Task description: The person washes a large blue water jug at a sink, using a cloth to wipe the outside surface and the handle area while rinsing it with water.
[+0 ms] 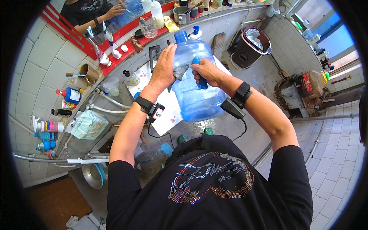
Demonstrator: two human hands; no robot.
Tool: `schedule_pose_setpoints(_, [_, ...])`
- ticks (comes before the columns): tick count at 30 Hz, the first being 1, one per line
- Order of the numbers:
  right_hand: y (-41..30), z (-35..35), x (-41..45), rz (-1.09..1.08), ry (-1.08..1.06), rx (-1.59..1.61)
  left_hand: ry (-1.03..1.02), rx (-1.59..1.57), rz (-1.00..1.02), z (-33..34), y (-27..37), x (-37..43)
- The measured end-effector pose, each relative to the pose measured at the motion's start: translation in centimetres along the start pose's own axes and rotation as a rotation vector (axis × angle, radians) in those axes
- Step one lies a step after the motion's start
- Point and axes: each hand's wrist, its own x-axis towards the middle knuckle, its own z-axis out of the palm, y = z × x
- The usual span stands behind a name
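Observation:
A large clear-blue plastic water jug (198, 102) lies tilted before me, its neck pointing away, over a white panel (164, 120) with printed flowers. My right hand (208, 73) is closed around the blue handle (203, 82) on the jug's side. My left hand (163, 67) is at the jug's left side, with a crumpled dark grey cloth (181, 72) between its fingers and the plastic. Part of that cloth is hidden under the hand. Just past the jug's neck stands a white bottle with a blue cap (196, 33).
A red shelf (116, 61) under a mirror carries toothpaste tubes, a glass mug (149, 27) and a metal cup (181, 15). Pump bottles line the left ledge, including a blue one (72, 95). A brown bucket (250, 46) stands far right. The concrete floor (244, 126) looks wet.

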Motion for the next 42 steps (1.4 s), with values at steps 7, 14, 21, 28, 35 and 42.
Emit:
schedule_pose_setpoints(7, [-0.6, 1.2, 0.1, -0.033, 0.000, -0.101, 0.251, 0.072, -0.100, 0.9, 0.2, 0.4])
schedule_pose_setpoints(14, [0.0, -0.1, 0.2, -0.030, -0.024, 0.008, 0.167, -0.083, -0.017, 0.4, -0.2, 0.6])
schedule_pose_setpoints(21, [-0.9, -0.3, 0.0, -0.067, -0.082, 0.039, 0.074, -0.144, -0.108, -0.5, -2.2, 0.3])
schedule_pose_setpoints(28, [-0.2, 0.2, 0.4, -0.175, -0.001, 0.018, 0.258, 0.006, -0.512, 5.6, 1.0, -2.2])
schedule_pose_setpoints(35, [0.4, -0.1, 1.1, -0.209, 0.093, -0.011, 0.066, -0.330, -0.812, 6.9, 3.6, -3.9])
schedule_pose_setpoints(42, [-0.6, 0.7, 0.4, -0.135, 0.016, 0.175, 0.336, -0.181, -0.725, 7.2, 1.1, -3.4])
